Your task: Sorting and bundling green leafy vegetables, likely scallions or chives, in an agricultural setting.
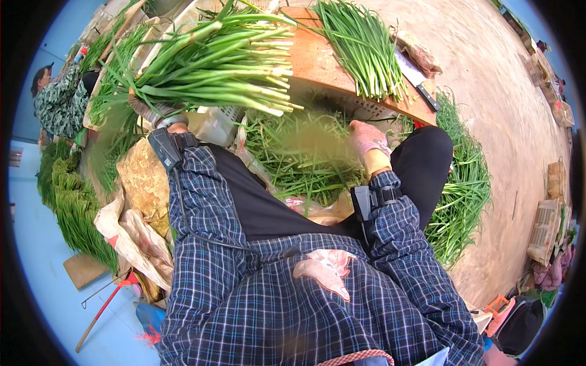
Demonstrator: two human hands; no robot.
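Note:
At the upper left, my left hand (160, 114), in a striped glove, is closed around a thick bunch of garlic chives (229, 67). Their pale cut ends point right and the leafy part trails left. Over a heap of loose green leaves (299, 152) between my knees is my right hand (370, 140), in a pinkish glove. Its fingers are curled; whether anything lies inside is hidden. Beyond it, a second bunch of chives (361, 49) rests on a wooden board (317, 58). Beside that bunch lies a knife (426, 96) with a black handle.
A crumpled cloth (418, 52) lies by the blade. A pale plastic crate (218, 126) stands under the held bunch. More greens (461, 195) lie right of my knee, and stacked chives (73, 201) at far left. Another person (61, 104) in camouflage sits at upper left.

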